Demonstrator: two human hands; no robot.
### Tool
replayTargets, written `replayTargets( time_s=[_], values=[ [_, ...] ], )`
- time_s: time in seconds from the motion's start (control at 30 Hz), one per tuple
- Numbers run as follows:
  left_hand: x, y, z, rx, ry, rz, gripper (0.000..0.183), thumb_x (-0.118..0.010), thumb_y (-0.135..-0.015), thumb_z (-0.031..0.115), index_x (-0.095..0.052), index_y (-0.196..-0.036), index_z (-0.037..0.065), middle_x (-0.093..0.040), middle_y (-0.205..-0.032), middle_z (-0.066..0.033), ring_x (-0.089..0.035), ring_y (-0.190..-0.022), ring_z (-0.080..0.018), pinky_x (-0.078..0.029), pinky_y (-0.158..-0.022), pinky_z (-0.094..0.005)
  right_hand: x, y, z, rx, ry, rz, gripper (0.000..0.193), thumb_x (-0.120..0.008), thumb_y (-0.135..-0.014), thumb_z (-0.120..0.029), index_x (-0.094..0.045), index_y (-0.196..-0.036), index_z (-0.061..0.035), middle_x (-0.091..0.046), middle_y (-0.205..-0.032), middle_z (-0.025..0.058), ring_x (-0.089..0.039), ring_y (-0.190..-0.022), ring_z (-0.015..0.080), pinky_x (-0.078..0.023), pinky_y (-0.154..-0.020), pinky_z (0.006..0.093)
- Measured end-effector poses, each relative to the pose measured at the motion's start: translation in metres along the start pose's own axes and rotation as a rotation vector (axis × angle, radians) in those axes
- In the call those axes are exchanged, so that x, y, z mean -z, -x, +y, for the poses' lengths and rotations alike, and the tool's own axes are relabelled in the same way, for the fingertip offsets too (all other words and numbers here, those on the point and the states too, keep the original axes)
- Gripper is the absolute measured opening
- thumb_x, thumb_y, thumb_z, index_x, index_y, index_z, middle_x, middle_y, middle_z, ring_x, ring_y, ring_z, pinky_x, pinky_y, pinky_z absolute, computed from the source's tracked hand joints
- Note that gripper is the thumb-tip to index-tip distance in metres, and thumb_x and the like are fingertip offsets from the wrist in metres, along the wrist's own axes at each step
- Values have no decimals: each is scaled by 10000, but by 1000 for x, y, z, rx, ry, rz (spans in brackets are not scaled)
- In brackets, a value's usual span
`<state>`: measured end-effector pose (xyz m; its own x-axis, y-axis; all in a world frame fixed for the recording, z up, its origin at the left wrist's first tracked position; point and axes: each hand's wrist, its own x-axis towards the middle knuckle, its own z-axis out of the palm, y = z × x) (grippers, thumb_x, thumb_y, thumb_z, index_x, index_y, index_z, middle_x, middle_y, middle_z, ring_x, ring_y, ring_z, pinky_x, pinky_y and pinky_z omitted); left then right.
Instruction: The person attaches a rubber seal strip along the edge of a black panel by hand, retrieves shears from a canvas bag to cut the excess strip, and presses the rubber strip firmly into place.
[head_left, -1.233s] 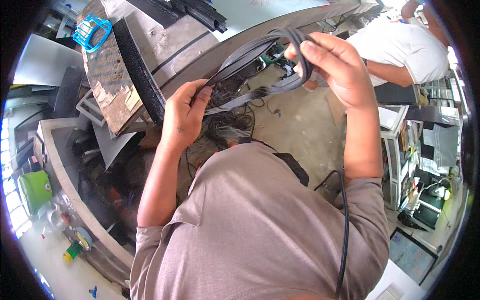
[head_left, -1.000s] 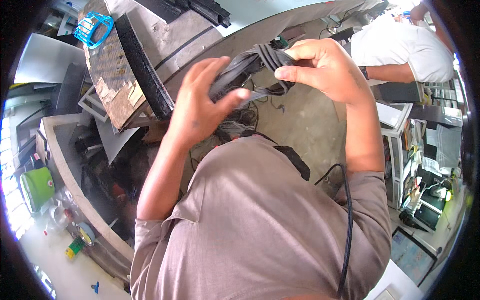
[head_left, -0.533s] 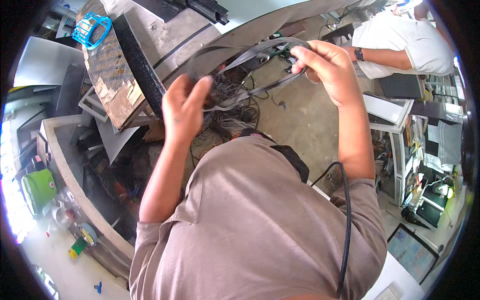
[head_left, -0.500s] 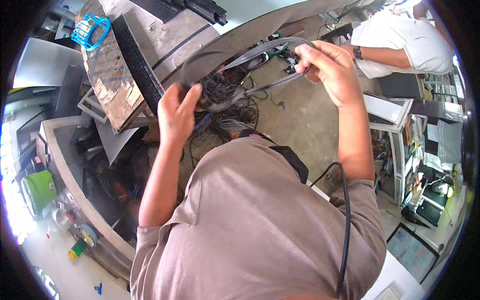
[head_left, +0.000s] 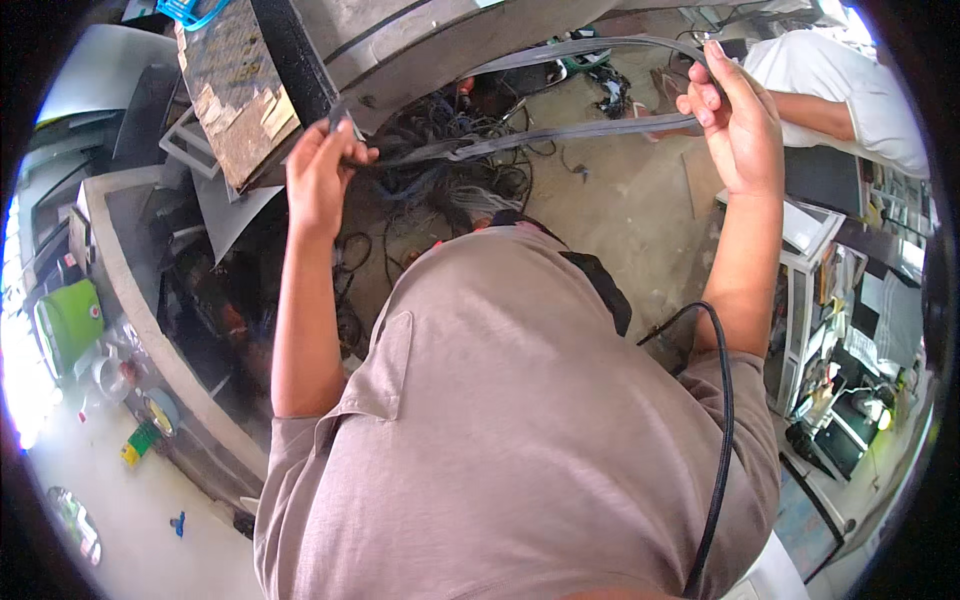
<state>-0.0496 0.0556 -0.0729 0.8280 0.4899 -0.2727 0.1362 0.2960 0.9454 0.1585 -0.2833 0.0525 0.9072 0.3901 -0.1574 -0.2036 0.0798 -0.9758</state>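
A loop of flat, grey, flexible strips (head_left: 580,131) is stretched above a tangle of dark, thin strands (head_left: 440,118) on the floor, its lower run crossing in front of them and its upper run passing over their far side. The left end of that upper run is too faint to trace. To the left of the tangle, the left hand (head_left: 318,185) is pinched on one end of the loop; blur hides exactly how the strips sit between its fingertips. Well to the right of the tangle, the right hand (head_left: 742,140) is closed around the other end, with the bend partly hidden by its fingers. Nearer the wearer than the tangle, a taupe cloth shirt (head_left: 520,400) covers much of the floor, and a black round cord (head_left: 720,450) runs down its right side, out of view at the bottom. Left of the tangle lies a brown wooden board with a splintered, peeling surface (head_left: 235,90), with a black bar (head_left: 290,55) along it and a bright blue openwork plastic piece (head_left: 190,12) cut off by the upper edge. Beyond the tangle stretches a grey tabletop (head_left: 400,50), also cropped. Far right of the tangle, a person in white clothing (head_left: 815,75) is only partly visible. Far left, a green case (head_left: 70,325) sits near the dark rim.
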Motion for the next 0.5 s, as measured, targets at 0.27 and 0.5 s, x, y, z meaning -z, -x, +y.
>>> replayTargets(
  time_s=[0.27, 0.5],
  values=[
    [-17, 0, 140, -484, 29, -235, 282, -540, -1011, 234, -578, -871, -8, -512, -688, -40, -446, -562, -114, -449, -619, -293, 23, -11, 16, 37, 379, 181, 379, -722, -901, -366, -669, -838, 4, -505, -638, -18, -481, -569, 80, -426, -578, 239],
    [30, -17, 241, -577, 10, -292, 245, -503, -1000, 158, -608, -1038, -60, -412, -702, 11, -392, -619, -100, -348, -641, -287, 97, -43, 61, -45, 156, 304, 368, -734, -886, -367, -653, -907, -9, -508, -646, -30, -448, -547, 80, -424, -558, 257]
  ],
)
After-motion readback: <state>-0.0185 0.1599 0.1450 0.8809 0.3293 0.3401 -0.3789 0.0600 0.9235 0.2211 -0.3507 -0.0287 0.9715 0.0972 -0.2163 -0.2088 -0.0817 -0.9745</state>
